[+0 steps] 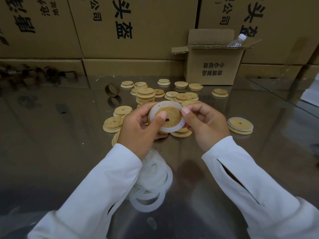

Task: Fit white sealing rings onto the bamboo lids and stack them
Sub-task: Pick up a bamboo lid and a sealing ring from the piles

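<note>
I hold one round bamboo lid (170, 119) with a centre hole above the table, its stepped side toward me. A white sealing ring (156, 109) lies around its raised step. My left hand (139, 128) grips the lid from the left, thumb pressed on the wood near the hole. My right hand (205, 121) pinches the ring's right edge. Several loose bamboo lids (112, 125) lie scattered behind my hands, some in a short stack (145, 95). One lid with a ring on it (240, 125) sits alone at the right. A pile of white rings (151, 183) lies near me under my left sleeve.
The table top (51, 144) is reflective metal. An open cardboard box (212, 66) with a plastic bottle (237, 41) in it stands at the back right. Large cartons (120, 31) wall the far side. A brown cardboard ring (112, 89) stands at the back left of the lids.
</note>
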Motion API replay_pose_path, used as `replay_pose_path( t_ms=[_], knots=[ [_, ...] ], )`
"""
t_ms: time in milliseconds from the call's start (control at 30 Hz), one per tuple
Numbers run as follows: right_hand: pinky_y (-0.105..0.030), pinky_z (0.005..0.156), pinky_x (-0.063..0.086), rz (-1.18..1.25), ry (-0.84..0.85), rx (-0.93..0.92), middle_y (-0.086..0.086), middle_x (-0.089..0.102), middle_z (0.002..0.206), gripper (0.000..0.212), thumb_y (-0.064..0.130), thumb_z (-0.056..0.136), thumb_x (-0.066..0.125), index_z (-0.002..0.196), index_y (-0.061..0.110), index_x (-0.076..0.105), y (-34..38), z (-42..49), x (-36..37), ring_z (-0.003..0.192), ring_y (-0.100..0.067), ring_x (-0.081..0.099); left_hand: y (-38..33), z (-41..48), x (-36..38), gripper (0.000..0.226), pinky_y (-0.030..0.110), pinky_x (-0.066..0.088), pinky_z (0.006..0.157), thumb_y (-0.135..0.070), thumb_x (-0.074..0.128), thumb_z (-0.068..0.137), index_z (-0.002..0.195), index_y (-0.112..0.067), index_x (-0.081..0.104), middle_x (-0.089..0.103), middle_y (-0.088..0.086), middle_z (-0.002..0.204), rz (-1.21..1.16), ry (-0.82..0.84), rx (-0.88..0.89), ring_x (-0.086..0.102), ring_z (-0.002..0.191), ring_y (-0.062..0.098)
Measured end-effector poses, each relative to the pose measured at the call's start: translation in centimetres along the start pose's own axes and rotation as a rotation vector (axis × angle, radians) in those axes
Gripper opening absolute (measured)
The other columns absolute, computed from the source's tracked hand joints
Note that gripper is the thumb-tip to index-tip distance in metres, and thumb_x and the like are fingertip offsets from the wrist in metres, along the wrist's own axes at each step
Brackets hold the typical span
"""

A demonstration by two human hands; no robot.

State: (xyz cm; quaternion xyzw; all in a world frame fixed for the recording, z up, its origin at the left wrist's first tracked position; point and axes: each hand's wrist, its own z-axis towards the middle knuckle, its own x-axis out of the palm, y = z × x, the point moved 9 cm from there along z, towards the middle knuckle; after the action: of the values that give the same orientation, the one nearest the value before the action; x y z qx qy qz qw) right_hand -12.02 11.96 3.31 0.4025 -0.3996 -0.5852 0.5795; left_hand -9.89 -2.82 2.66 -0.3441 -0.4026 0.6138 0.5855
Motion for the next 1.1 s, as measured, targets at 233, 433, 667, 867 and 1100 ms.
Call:
replay_pose_path(
  t_ms=[233, 433, 667, 867, 1100],
  knots=[
    [-0.008, 0.055, 0.045, -0.002, -0.001, 0.016, 0.002, 0.062, 0.066, 0.015, 0.012, 0.087, 0.058, 0.074, 0.019, 0.061, 0.0, 0.0, 0.1, 0.055, 0.002, 0.055, 0.5, 0.1, 0.0, 0.018, 0.033, 0.058, 0.064, -0.014, 0.057, 0.086, 0.102, -0.019, 0.064, 0.072, 0.003, 0.09, -0.065, -0.009, -0.05, 0.069, 0.087, 0.02],
    [-0.009, 0.055, 0.045, 0.04, 0.011, 0.0, 0.003, 0.062, 0.064, 0.013, 0.01, 0.086, 0.06, 0.074, 0.016, 0.061, 0.4, -0.1, 0.3, 0.054, 0.002, 0.055, 0.7, 0.1, 0.3, 0.031, 0.035, 0.058, 0.066, -0.031, 0.06, 0.075, 0.103, -0.019, 0.064, 0.072, 0.005, 0.092, -0.148, 0.024, -0.077, 0.069, 0.089, 0.025],
    [-0.011, 0.059, 0.048, 0.075, 0.058, -0.025, 0.0, 0.061, 0.067, 0.014, 0.007, 0.086, 0.057, 0.073, 0.012, 0.059, 0.7, -0.1, 0.7, 0.057, 0.0, 0.056, 0.7, 0.1, 0.3, 0.039, 0.035, 0.057, 0.068, -0.029, 0.057, 0.078, 0.112, -0.012, 0.06, 0.071, 0.01, 0.097, -0.27, 0.037, -0.098, 0.068, 0.092, 0.031],
    [-0.01, 0.056, 0.046, 0.079, 0.043, -0.057, 0.001, 0.061, 0.068, 0.014, 0.007, 0.086, 0.058, 0.073, 0.014, 0.058, 1.1, -0.3, 0.6, 0.055, 0.001, 0.056, 0.9, 0.1, 0.4, 0.04, 0.033, 0.057, 0.067, -0.031, 0.058, 0.077, 0.113, -0.012, 0.06, 0.071, 0.01, 0.099, -0.268, 0.031, -0.107, 0.068, 0.093, 0.031],
    [-0.033, 0.076, 0.051, 0.008, -0.064, -0.023, -0.007, 0.065, 0.08, 0.011, 0.017, 0.081, 0.066, 0.074, 0.018, 0.058, -0.6, -1.1, 0.9, 0.08, -0.028, 0.064, 1.3, 0.3, -0.2, 0.033, 0.032, 0.056, 0.067, -0.031, 0.057, 0.077, 0.107, -0.017, 0.062, 0.071, 0.003, 0.098, -0.34, -0.03, -0.122, 0.069, 0.092, 0.024]
  ],
)
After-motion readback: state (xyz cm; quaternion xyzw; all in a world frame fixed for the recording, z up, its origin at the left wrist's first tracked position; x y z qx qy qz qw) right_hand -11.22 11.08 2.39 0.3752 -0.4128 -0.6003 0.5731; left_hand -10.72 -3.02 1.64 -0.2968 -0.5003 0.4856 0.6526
